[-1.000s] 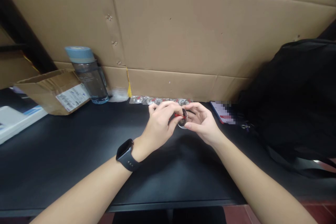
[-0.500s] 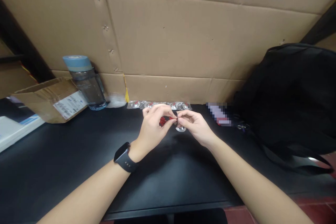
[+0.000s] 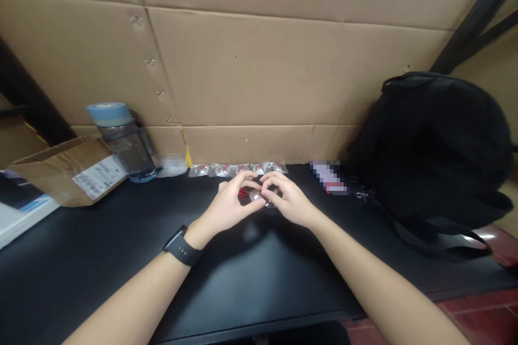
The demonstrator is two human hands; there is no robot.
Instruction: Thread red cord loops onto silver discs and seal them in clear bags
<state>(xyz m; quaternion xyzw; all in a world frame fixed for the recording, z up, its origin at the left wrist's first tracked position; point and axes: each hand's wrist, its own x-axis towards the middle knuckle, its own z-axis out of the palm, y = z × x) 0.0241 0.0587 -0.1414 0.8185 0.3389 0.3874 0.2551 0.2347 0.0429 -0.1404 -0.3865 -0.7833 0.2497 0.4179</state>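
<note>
Both hands meet over the black table, around a small round shiny disc. My left hand, with a black watch on the wrist, curls its thumb and fingers about the disc's edge. From the other side my right hand pinches at the disc, its thumb and index finger close together. Dark red cord or tassel strands show inside the curl of my left hand. A second shiny rounded edge appears just under the right fingertips; whether it belongs to the same piece I cannot tell.
Behind my hands lies a row of clear packets with round silvery pieces. To the left stand a blue-lidded bottle and an open cardboard box. A black backpack fills the right side, beside a blurred lilac item.
The disc, earlier edge-on between my fingertips, now shows its shiny face. My fingers have spread a little around it. The view has shifted slightly, moving the surroundings left.
</note>
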